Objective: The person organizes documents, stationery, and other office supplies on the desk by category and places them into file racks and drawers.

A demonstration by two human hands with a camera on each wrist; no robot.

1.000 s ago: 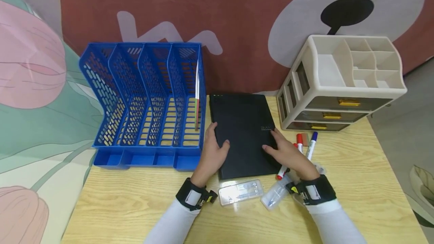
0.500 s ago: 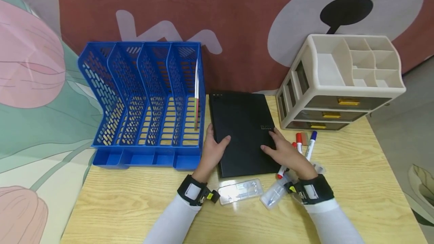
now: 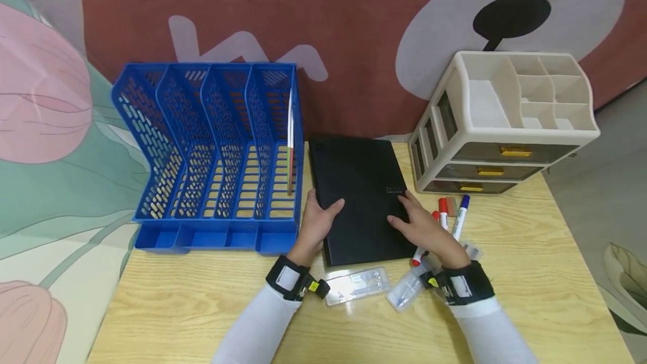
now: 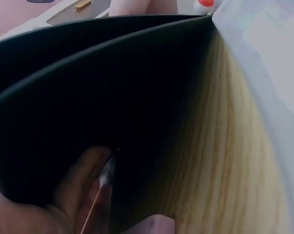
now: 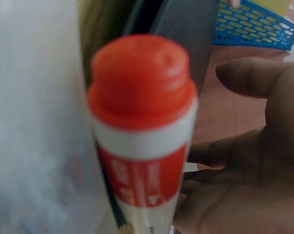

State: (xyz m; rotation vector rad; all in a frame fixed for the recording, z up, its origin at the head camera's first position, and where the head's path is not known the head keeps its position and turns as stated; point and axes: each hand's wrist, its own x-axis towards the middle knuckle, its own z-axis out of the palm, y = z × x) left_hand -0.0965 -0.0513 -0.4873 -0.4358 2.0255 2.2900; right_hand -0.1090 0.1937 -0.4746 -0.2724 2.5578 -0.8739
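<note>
A black folder (image 3: 361, 190) lies on the table between both hands. My left hand (image 3: 317, 221) grips its left edge, thumb on the cover. In the left wrist view the folder (image 4: 88, 92) shows two dark layers with a gap between them, and fingers of the left hand (image 4: 78, 187) are at its edge. My right hand (image 3: 427, 229) holds the right side, its thumb on top and its fingers along the edge. A red-capped marker (image 5: 142, 112) looms close in the right wrist view, beside the open palm side of that hand.
A blue file rack (image 3: 217, 223) stands left, with thin booklets (image 3: 290, 145) in its right slot. A white drawer organizer (image 3: 467, 128) stands back right. Markers (image 3: 461, 218) lie by the right hand. A clear case (image 3: 358, 286) and a clear pouch (image 3: 404, 291) lie in front.
The left hand has slid slightly toward the near end of the folder's edge. The right hand and folder look nearly unchanged; the whole view has shifted slightly.
</note>
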